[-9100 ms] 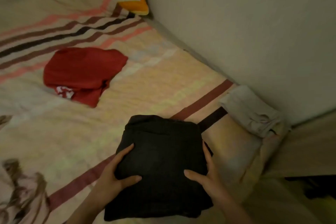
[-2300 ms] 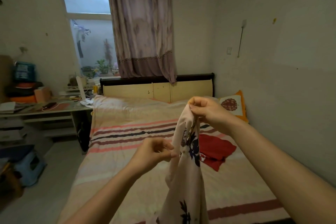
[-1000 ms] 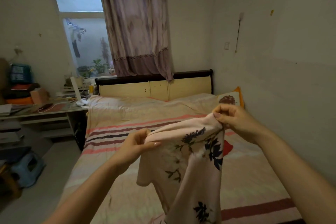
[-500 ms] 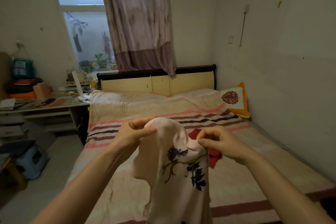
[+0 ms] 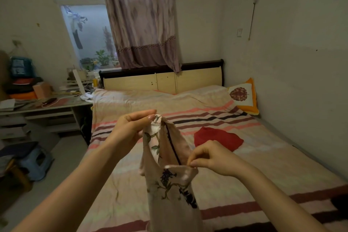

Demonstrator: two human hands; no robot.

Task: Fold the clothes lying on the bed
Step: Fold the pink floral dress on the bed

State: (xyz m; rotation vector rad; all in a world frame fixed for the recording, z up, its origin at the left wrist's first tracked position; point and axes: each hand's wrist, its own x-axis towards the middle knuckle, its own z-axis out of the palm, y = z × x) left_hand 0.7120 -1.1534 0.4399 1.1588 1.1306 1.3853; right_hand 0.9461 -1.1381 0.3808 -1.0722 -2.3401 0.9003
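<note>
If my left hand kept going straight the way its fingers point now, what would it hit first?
Probably the top edge of the floral garment, which the left hand already pinches at its fingertips; past that, likely the striped bedspread, though depth is unclear.

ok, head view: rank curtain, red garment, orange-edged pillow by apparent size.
1. curtain, largest by far.
2. red garment.
3. orange-edged pillow, smallest, but it lies farther from the camera than the red garment, so the true order is unsure.

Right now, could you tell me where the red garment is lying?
In the head view the red garment lies on the bed, right of centre, just beyond the right hand, below the striped band and nearer than the orange-edged pillow.
</note>
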